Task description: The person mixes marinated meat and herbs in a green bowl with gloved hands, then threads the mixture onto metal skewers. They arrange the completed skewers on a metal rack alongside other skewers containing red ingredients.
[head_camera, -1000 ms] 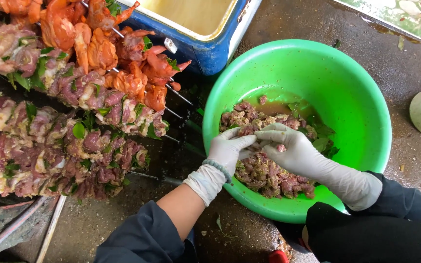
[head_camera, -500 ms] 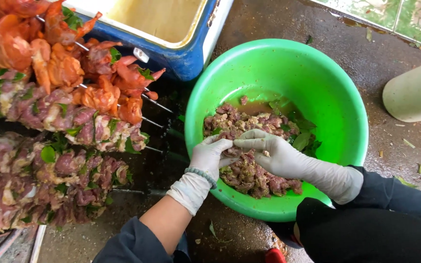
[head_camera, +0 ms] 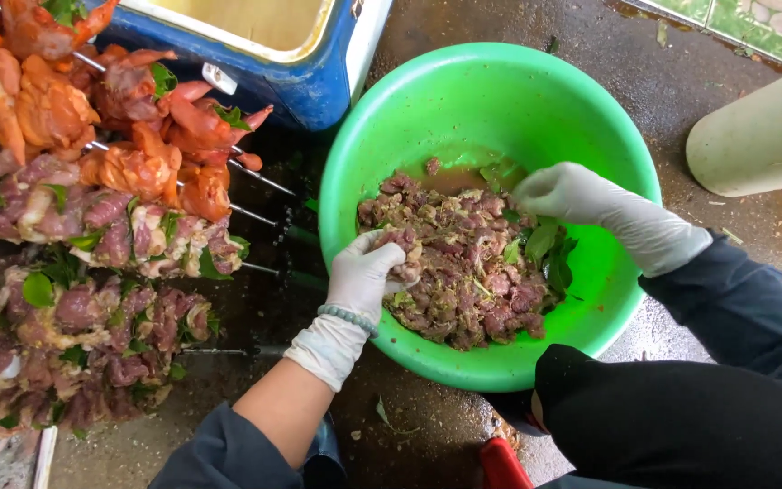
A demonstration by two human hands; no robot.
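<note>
A bright green plastic basin [head_camera: 590, 299] sits on the wet ground and holds a heap of marinated meat pieces [head_camera: 468, 272] with green leaves. My left hand [head_camera: 368, 272], in a white glove, is closed on a piece of meat at the left side of the heap. My right hand [head_camera: 558, 192], also gloved, reaches to the far right of the heap by the leaves, fingers curled down onto them; whether it holds anything I cannot tell.
Long metal skewers loaded with meat and leaves [head_camera: 74, 272] lie at the left, with orange-red skewered pieces [head_camera: 119, 118] behind them. A blue cooler box [head_camera: 291, 63] stands at the top. A pale cylindrical container [head_camera: 762, 136] lies at the right.
My right hand has left my left hand and moved up and right to the leaves. My left hand stays at the heap with meat in it. The view shifted left and down.
</note>
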